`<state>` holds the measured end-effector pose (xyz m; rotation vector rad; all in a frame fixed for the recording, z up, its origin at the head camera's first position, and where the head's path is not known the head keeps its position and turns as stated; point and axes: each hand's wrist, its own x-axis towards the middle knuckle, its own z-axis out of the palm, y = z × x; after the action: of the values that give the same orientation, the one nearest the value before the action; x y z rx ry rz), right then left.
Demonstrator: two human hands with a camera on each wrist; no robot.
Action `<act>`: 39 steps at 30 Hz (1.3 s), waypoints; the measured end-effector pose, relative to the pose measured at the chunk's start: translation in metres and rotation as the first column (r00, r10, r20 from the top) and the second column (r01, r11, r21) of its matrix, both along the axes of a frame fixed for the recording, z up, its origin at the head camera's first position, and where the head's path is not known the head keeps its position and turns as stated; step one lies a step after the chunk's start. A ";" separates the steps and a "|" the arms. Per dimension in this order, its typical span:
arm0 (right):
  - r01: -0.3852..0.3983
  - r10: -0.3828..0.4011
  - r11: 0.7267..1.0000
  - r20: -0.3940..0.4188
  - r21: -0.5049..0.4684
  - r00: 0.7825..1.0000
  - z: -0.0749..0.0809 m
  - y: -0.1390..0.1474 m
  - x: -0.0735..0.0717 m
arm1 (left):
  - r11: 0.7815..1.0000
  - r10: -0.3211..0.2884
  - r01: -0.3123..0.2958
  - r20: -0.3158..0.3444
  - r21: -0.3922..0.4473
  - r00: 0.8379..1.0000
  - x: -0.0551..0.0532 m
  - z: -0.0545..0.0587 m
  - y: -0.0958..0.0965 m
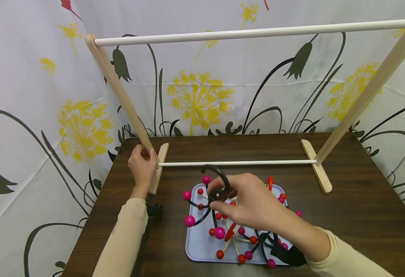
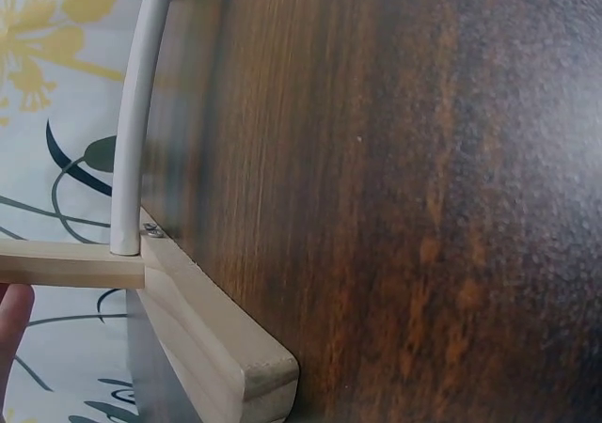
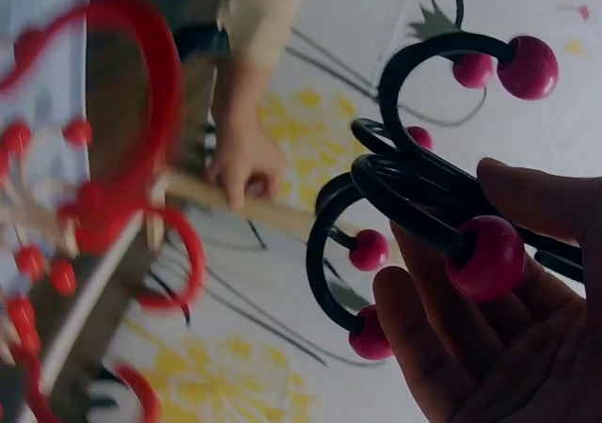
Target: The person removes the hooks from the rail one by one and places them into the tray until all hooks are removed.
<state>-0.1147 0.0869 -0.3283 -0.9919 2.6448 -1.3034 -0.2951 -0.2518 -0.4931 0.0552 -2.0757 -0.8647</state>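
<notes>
My right hand (image 1: 247,200) grips a black hook rack (image 1: 225,181), its curved top pointing up and its arms, tipped with magenta balls, fanning out below. In the right wrist view the thumb and fingers close round the black stems, near a magenta ball (image 3: 484,258). At the left, my left hand (image 1: 143,165) pinches the lower part of a wooden post (image 1: 122,96), just above its foot (image 1: 162,154). Only a fingertip (image 2: 11,320) shows beside the post in the left wrist view. The held hook rack is above a light-blue tray (image 1: 199,248).
The tray holds several more hook racks in red, black and pale tones with red or magenta balls. A white upper bar (image 1: 257,34) and a lower white rod (image 1: 237,163) join the two posts. A patterned curtain (image 1: 195,100) hangs behind the dark wooden table (image 1: 354,223).
</notes>
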 end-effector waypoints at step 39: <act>0.151 -0.133 0.973 -0.112 0.176 0.985 -0.158 -0.071 0.050 | 1.000 0.008 -0.008 0.007 0.000 1.000 -0.001 0.001 0.002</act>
<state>-0.0649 0.0158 -0.4861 -0.8789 2.8961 -1.0306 -0.2957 -0.2502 -0.4920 0.0673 -2.0807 -0.8609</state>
